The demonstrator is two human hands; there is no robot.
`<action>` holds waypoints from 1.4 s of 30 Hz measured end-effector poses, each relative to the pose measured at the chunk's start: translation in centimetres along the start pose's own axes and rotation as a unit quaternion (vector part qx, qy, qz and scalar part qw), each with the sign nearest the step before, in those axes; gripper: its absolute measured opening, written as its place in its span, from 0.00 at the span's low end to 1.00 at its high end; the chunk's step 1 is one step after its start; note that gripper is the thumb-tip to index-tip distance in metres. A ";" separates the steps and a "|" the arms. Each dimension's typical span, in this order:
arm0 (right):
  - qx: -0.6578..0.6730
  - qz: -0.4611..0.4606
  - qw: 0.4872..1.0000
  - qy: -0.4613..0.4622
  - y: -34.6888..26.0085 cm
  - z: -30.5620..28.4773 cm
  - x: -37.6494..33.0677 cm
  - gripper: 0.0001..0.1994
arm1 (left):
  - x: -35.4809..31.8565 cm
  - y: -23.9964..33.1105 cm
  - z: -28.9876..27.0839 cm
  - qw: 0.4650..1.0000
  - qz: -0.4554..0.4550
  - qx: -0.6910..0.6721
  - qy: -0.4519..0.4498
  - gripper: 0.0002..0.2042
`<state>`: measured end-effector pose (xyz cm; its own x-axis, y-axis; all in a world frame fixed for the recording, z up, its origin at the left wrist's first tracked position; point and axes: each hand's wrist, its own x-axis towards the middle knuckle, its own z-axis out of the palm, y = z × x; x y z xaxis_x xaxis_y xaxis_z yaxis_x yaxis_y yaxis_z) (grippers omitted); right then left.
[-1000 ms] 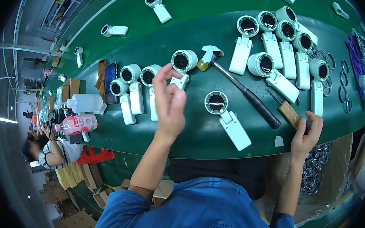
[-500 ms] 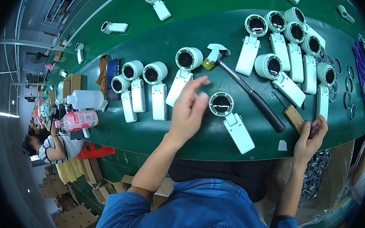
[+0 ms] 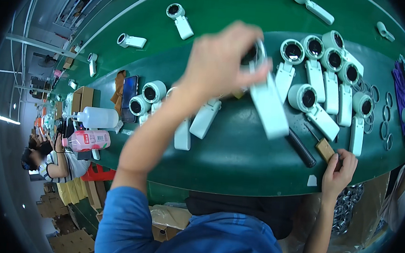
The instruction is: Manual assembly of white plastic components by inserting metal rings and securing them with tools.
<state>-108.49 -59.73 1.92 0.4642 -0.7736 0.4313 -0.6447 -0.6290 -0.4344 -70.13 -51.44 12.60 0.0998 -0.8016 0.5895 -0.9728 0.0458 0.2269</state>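
Observation:
My left hand (image 3: 218, 64), blurred by motion, is closed around the head of a pale handheld fan (image 3: 270, 110) and holds it above the table. The fan's handle points down and to the right. My right hand (image 3: 340, 171) rests near the front edge, its fingers curled at the end of an awl-like tool (image 3: 324, 149) with a tan wooden handle and a thin shaft. Between the hands lies a hammer, its black grip (image 3: 302, 148) showing and its head mostly hidden behind the raised fan. More fans (image 3: 206, 117) lie under my left forearm, partly covered.
Several pale fans (image 3: 331, 88) cluster at the right, beside loose metal rings (image 3: 384, 130). At left are a phone (image 3: 129, 98), a white squeeze bottle (image 3: 99, 118) and a pink bottle (image 3: 89, 140). A bag of rings (image 3: 347, 207) sits below the table edge. Someone (image 3: 59, 163) sits far left.
My left hand was apart from the fans; it has taken the one at the front middle and lifted it away from me. My right hand stays by the awl-like tool. The view has shifted slightly.

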 end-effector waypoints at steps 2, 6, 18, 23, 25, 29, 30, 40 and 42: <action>0.004 0.005 1.000 -0.030 -0.2 -0.2 -0.1 0.09 | 5.5 -5.5 -0.1 0.995 -0.057 0.073 -0.030 0.24; 0.008 -0.059 0.997 -0.055 -2.0 -0.2 0.6 0.14 | 9.6 -18.7 4.7 0.958 -0.235 0.141 -0.087 0.30; -0.008 -0.045 0.997 -0.069 -1.9 -0.4 1.0 0.18 | 0.8 -23.3 0.3 0.831 -0.485 0.224 -0.155 0.30; 0.043 -0.082 0.992 -0.080 -1.3 -0.1 0.6 0.18 | -1.3 -26.3 -0.3 0.787 -0.551 0.178 -0.213 0.29; 0.081 -0.070 0.991 -0.078 -0.7 0.1 -0.3 0.18 | -0.3 -25.2 -1.2 0.793 -0.540 0.159 -0.231 0.28; 0.215 0.014 0.974 -0.066 0.3 -0.7 -1.3 0.20 | -2.9 -18.0 -3.4 0.830 -0.437 -0.344 -0.045 0.22; 0.267 0.057 0.960 -0.061 0.4 -0.6 -1.7 0.21 | -3.9 -14.1 -3.3 0.811 -0.386 -0.439 0.000 0.21; 0.259 -0.284 0.919 -0.085 -10.8 -7.4 2.2 0.23 | -14.2 13.4 -4.1 0.666 -0.394 -0.632 -0.037 0.29; 0.197 -0.353 0.908 -0.110 -11.9 -8.6 2.6 0.23 | -14.5 14.8 -2.9 0.585 -0.390 -0.711 0.026 0.22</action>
<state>-104.79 -53.56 15.00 0.8153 -0.1361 0.5628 0.1081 -0.9191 -0.3788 -85.41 -37.37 9.66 0.4391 -0.8918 -0.1088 0.5262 0.1571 0.8357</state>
